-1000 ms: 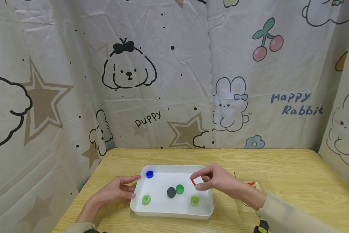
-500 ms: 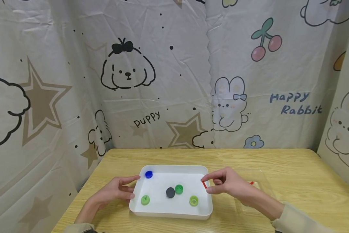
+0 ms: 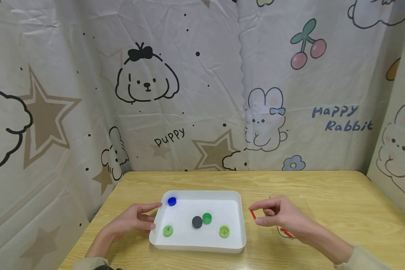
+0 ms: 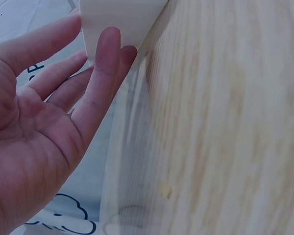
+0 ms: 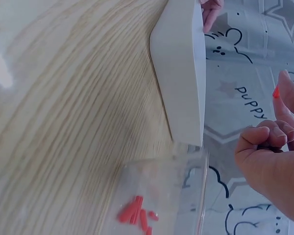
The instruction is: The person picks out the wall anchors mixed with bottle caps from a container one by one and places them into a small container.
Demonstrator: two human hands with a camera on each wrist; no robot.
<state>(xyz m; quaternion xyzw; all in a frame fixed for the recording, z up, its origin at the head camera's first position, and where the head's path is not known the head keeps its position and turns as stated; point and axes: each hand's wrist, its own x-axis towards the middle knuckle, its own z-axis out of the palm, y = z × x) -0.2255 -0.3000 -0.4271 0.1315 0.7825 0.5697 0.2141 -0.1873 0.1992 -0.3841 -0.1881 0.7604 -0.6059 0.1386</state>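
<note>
In the head view my right hand (image 3: 288,215) pinches a short thin red stick (image 3: 253,214) between thumb and index finger, just right of the white tray (image 3: 219,204). The right wrist view shows the tip of that red stick (image 5: 276,92) at the fingertips, the other fingers curled in. My left hand (image 3: 131,219) touches the tray's left side with extended fingers; in the left wrist view they lie against the tray's outer wall (image 4: 100,19). A clear box (image 5: 161,183) holding several red sticks (image 5: 132,210) stands below the right hand, partly hidden by it in the head view.
Round caps lie scattered in the tray: a blue cap (image 3: 172,201), a light green cap (image 3: 167,230), a dark grey cap (image 3: 197,222) touching a green cap (image 3: 207,218), and a yellow-green cap (image 3: 224,231). A printed curtain (image 3: 205,93) hangs behind the wooden table (image 3: 341,210).
My right hand has moved right with the red stick, from above the tray's right part to beyond its edge, over the clear box. The left hand stays at the tray.
</note>
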